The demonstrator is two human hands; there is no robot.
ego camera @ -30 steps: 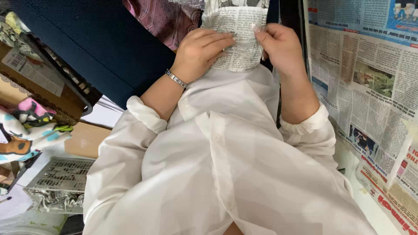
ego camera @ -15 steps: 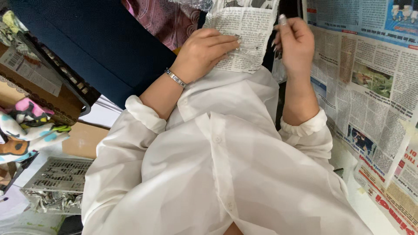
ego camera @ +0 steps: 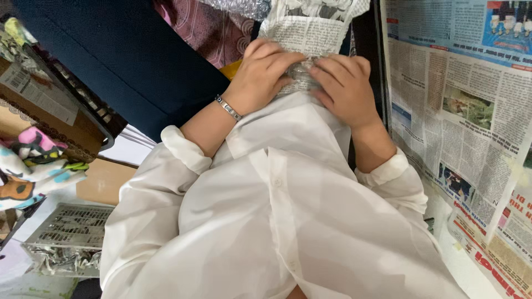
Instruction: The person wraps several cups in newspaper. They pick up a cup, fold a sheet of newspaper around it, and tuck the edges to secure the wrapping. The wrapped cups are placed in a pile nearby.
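Head view, looking steeply down the person's own front; a white shirt (ego camera: 288, 221) fills the lower half and blocks whatever lies beneath the forearms. Both hands meet at top centre on a sheet of newspaper (ego camera: 310, 30) that runs up and out of the top edge, so its full extent is cut off. Left hand (ego camera: 263, 77), with a metal bracelet (ego camera: 228, 108) at the wrist, lies palm down, fingers curled loosely over the paper's lower end. Right hand (ego camera: 343, 86) lies just beside it, fingers bent and pressing down, fingertips nearly touching the left hand's. Between the two sets of fingers a small glossy, clear-looking object (ego camera: 302, 71) shows, mostly covered; possibly glass or plastic wrap, but too little is visible to say, and whether either hand actually grips it cannot be told. Crinkled bubble wrap (ego camera: 238, 6) is cropped at the top edge. A dark blue surface (ego camera: 122, 55) takes the upper left. To the right, more newspaper sheets (ego camera: 460, 111) lie spread flat, running out of frame. At far left, a patterned fabric item (ego camera: 33, 160) and a grey mesh tray (ego camera: 72, 227), both partly cut off.
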